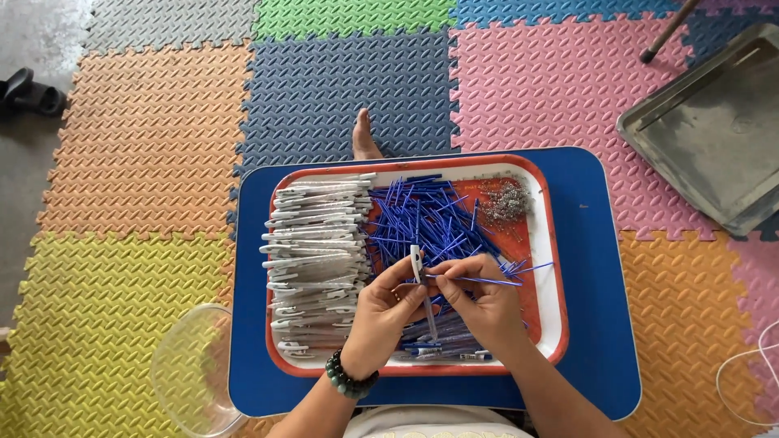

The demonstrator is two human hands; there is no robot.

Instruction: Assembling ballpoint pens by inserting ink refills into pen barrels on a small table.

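- Holding a grey-white pen barrel (417,268) upright between thumb and fingertips of the left hand (381,312), fingers pressed together on it, above the near middle of the tray.
- Pinching a thin blue refill (479,281) in the right hand (480,302), thumb and forefinger closed on its near end, the rod lying almost level and pointing right; its inner tip sits just beside the barrel, whether inside it cannot be told.
- Wearing a bracelet of dark green beads (349,380) on the left wrist.
- Working over a red-rimmed white tray (552,284) with an orange floor, set on a blue lap table (600,324).
- Stacked along the tray's left half: a pile of grey-white pen barrels (312,259), lying mostly crosswise, clips toward the left.
- Heaped in the tray's middle and upper part: loose blue refills (422,219), crossing one another at many angles.
- Lying at the tray's upper right corner: a small mound of tiny metal springs (505,201), apart from the refills.
- Resting at the tray's near edge, below the hands: a few assembled pens (442,350) with blue parts.
- Sitting off the table's near left corner: a clear plastic bowl (191,373).
- Showing beyond the table's far edge: a bare foot (364,138) on coloured foam floor mats (146,146).
- Lying at far right on the mats: a grey metal tray (714,130); dark sandals (28,91) at far left.
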